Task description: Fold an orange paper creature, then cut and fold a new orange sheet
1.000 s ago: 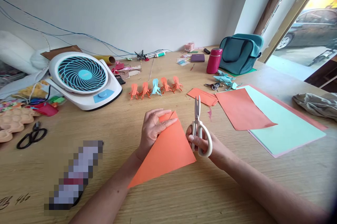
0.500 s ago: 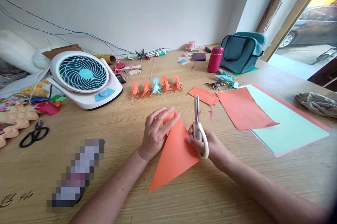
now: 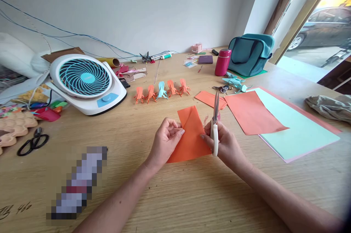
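Observation:
An orange sheet of paper with a diagonal folded flap is held up over the table between both hands. My left hand pinches the edge of the flap between thumb and fingers. On the other side, my right hand grips the paper's right edge with thumb and fingertips. The same hand carries white-handled scissors, their blades together and pointing up and away. Behind the paper stands a row of folded orange and blue paper figures.
On the right lie an orange sheet and pale green sheets. A fan, black scissors and a blurred object are on the left. Further back are keys, a pink flask and a teal bag.
My left hand has gone from lying over the paper to pinching its flap. The sheet has turned, its long lower point no longer showing. My right hand with the scissors has shifted slightly right.

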The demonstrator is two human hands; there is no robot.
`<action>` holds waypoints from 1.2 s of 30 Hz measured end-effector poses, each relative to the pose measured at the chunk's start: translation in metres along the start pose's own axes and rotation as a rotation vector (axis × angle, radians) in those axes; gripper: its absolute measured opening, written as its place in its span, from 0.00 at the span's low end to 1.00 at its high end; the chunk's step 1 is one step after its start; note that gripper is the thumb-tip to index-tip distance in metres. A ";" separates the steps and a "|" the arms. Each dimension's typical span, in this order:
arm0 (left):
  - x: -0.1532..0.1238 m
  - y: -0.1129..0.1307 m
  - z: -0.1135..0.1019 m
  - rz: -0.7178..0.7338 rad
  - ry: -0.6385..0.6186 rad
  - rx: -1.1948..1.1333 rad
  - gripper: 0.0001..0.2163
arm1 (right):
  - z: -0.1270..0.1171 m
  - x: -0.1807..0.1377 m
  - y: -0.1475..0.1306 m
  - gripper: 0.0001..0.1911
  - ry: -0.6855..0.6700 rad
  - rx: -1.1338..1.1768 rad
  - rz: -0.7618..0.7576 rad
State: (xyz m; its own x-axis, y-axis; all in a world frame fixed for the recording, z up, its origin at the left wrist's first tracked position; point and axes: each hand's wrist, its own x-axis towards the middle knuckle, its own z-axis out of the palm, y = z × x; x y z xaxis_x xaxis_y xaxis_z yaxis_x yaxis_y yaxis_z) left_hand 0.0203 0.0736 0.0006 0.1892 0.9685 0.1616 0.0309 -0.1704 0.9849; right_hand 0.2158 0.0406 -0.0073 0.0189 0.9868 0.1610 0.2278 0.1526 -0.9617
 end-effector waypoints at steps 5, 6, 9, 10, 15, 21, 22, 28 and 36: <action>-0.002 0.001 0.002 0.001 -0.047 0.057 0.13 | 0.002 -0.002 -0.002 0.08 -0.015 -0.091 -0.020; -0.002 0.001 0.003 -0.031 -0.060 0.018 0.13 | 0.002 -0.003 -0.002 0.08 -0.014 -0.103 -0.023; -0.004 0.000 0.004 -0.159 -0.113 -0.142 0.12 | 0.002 -0.003 -0.001 0.08 0.007 -0.130 -0.034; -0.004 0.000 0.005 -0.208 -0.148 -0.190 0.12 | 0.002 -0.003 -0.001 0.08 0.010 -0.133 -0.036; -0.001 -0.002 -0.001 -0.365 -0.175 -0.345 0.12 | -0.002 -0.003 -0.003 0.12 -0.018 -0.072 -0.048; 0.021 0.002 -0.032 -0.435 0.073 -0.630 0.11 | -0.009 -0.005 -0.011 0.22 -0.336 0.125 0.010; 0.024 0.002 -0.036 -0.459 0.104 -0.671 0.10 | -0.008 -0.007 -0.010 0.24 -0.438 0.181 0.029; 0.031 0.000 -0.048 -0.538 0.221 -0.791 0.08 | 0.004 -0.020 -0.005 0.31 -0.809 0.423 0.139; 0.032 0.003 -0.048 -0.548 0.212 -0.808 0.09 | 0.008 -0.025 -0.014 0.31 -0.875 0.428 0.174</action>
State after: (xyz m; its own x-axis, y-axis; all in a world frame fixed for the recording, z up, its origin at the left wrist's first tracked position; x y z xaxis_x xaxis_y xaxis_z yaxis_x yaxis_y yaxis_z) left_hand -0.0205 0.1127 0.0113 0.1670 0.9022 -0.3976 -0.6299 0.4079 0.6609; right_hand 0.2045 0.0143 0.0008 -0.7470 0.6633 -0.0456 -0.0839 -0.1621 -0.9832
